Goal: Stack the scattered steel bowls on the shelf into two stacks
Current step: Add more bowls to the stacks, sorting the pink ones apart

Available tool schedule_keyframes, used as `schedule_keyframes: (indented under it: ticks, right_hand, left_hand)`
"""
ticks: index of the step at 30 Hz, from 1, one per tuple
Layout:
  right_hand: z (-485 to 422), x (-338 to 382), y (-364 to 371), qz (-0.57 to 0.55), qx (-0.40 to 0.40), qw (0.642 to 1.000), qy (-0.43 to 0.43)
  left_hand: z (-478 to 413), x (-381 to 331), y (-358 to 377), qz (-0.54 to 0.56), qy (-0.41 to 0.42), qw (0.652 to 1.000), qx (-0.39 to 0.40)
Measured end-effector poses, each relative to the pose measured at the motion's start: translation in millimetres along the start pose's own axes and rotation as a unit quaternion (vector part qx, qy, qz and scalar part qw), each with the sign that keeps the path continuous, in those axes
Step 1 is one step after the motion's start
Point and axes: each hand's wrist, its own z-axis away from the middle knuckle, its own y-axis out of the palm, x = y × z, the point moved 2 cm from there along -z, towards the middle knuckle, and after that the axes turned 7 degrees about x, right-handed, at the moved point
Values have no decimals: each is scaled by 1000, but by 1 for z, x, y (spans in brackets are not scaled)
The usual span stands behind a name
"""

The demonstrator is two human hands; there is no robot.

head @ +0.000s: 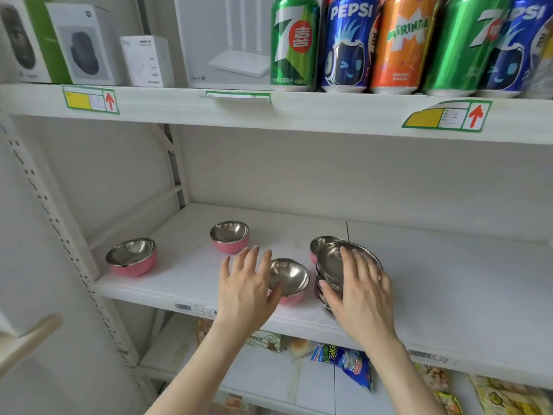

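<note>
A white shelf (419,280) is seen, carrying all the steel bowls. Near its front edge, about midway along, a stack of steel bowls (332,265) is gripped by the right hand (363,298): the fingers are spread over the tilted top bowl and the thumb is pressed against the stack's front side. How many bowls are in the stack cannot be told. Just behind the stack, touching or nearly touching it, part of another pink bowl (321,242) is visible.

The left hand (247,283) is held open just left of the stack, its fingers (251,259) spread wide and its thumb laid at the near rim of a pink-sided bowl (288,278) at the front edge; nothing is held in it.

Toward the back of the shelf, a further pink bowl (229,236) is set upright, well apart from the hands. Near the front left corner, a fourth pink bowl (131,256) is placed alone.

On the shelf above, soda cans (347,43) are lined up on the right and white boxes (80,43) on the left.
</note>
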Motion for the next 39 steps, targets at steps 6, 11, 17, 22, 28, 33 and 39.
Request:
schedule_keyframes:
  ticks: [6,11,17,22,28,33,39]
  right_hand:
    - [12,68,13,-7,2,1000,-7]
    - [1,116,39,-25,10,999,-17]
    - [-39,147,71,-43,37,998,-5]
    - [-100,161,109,-55,48,997,1]
    - [-161,182,146,-89,84,992,31]
    - [-196,195,178,-104,102,988,56]
    - [-220,203,215,-163,154,968,113]
  left_hand:
    - [25,66,-3,-29,-4,999,25]
    - [30,119,5,-29,-16,999,24]
    - [-4,168,22,-38,-20,998,37]
    - [-62,207,47,-40,-27,997,55]
    - [-121,243,77,-11,-20,996,84]
    - [-166,264,120,5,-5,987,159]
    - [-192,274,171,91,-14,971,222]
